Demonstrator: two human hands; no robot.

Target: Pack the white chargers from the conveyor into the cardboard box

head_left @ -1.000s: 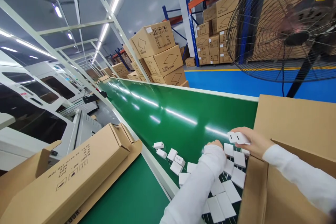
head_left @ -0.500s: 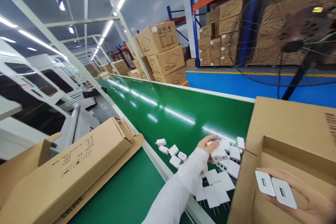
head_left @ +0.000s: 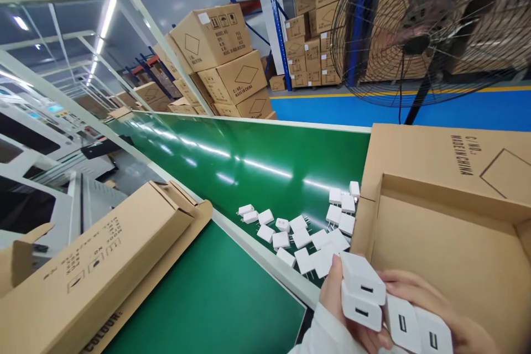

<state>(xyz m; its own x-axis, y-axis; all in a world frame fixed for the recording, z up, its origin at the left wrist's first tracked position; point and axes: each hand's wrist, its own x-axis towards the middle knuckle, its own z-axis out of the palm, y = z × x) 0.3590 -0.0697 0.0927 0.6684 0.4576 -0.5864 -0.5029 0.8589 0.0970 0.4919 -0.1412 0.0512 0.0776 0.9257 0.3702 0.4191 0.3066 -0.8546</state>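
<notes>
Four white chargers sit pinched in my closed fingers, two in the left hand and two in the right hand, just before the open carton, so I'd square them port-side up before lowering them in.

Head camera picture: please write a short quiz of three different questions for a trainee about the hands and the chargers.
1. True or false: the left hand holds two white chargers.
2. The loose chargers lie on: A) the blue floor B) the green belt C) the fan.
3. Which side of the loose chargers is the open cardboard box on?

Key: 1 true. 2 B. 3 The right side; the right hand holds two more chargers in front of it.
</notes>
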